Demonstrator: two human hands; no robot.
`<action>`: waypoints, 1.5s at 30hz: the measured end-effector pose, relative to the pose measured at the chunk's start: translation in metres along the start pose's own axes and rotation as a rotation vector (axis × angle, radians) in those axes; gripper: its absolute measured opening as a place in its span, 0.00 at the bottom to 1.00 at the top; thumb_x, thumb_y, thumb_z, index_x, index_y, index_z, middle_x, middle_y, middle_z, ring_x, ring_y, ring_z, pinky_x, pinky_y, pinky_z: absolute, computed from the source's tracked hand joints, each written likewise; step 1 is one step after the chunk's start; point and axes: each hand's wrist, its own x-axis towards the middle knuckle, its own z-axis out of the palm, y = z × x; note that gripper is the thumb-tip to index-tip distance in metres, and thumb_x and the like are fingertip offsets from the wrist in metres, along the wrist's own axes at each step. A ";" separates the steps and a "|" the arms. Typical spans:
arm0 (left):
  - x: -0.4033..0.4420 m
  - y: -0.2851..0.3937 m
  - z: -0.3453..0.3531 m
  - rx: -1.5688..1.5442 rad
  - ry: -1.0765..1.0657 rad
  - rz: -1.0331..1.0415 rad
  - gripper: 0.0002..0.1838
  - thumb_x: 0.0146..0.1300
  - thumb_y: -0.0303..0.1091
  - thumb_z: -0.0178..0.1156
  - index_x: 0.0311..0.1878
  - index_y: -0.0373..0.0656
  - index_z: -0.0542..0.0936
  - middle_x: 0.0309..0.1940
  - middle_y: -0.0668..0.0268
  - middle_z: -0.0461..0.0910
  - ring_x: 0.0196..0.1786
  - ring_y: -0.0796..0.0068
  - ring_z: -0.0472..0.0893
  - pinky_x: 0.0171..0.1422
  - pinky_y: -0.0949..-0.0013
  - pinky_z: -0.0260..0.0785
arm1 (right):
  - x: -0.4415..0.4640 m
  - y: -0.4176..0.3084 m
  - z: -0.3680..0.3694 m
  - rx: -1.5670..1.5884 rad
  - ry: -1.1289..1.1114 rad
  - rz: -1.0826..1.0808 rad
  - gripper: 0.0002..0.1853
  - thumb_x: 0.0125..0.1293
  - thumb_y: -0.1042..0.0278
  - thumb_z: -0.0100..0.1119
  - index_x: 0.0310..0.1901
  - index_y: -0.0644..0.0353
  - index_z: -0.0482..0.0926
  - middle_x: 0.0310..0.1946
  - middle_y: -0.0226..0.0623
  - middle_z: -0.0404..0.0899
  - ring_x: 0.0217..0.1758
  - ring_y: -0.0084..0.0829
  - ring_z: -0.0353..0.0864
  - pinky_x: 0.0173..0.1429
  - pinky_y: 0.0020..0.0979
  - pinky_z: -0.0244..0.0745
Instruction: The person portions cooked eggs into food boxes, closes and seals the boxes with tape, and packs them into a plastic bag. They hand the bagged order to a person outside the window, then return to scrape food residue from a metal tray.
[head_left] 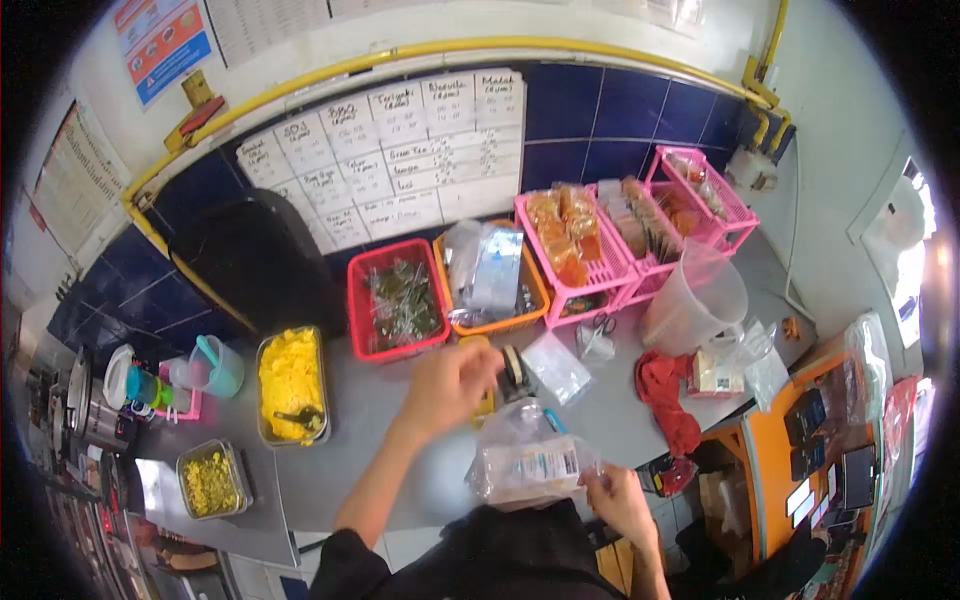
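Observation:
My right hand (pixel 620 500) pinches the edge of a clear plastic bag (pixel 485 465) close to my body, at the front of the counter. Inside that bag lies a package with a printed white label (pixel 545 465). My left hand (pixel 455 385) is raised over the counter with fingers curled together; what they hold, if anything, is too small to make out. Just right of its fingertips stands a dark tape dispenser with a pale roll (pixel 513 368). A yellow object (pixel 485 403) is partly hidden behind my left hand. Flat clear plastic bags (pixel 557 368) lie to the right.
Along the wall stand a red basket of small sachets (pixel 352 315), an orange basket (pixel 542 305) and pink racks (pixel 625 268). A clear pitcher (pixel 695 300) and red cloth (pixel 665 400) are at right. Containers of yellow food (pixel 291 375) and chopped food (pixel 210 485) sit left.

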 end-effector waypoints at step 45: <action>-0.087 -0.107 0.209 0.199 -0.689 0.403 0.48 0.54 0.42 0.71 0.74 0.40 0.55 0.71 0.43 0.55 0.72 0.34 0.59 0.73 0.42 0.58 | -0.005 0.020 0.015 0.769 0.217 0.161 0.15 0.78 0.62 0.47 0.34 0.61 0.68 0.15 0.23 0.64 0.16 0.16 0.62 0.21 0.25 0.57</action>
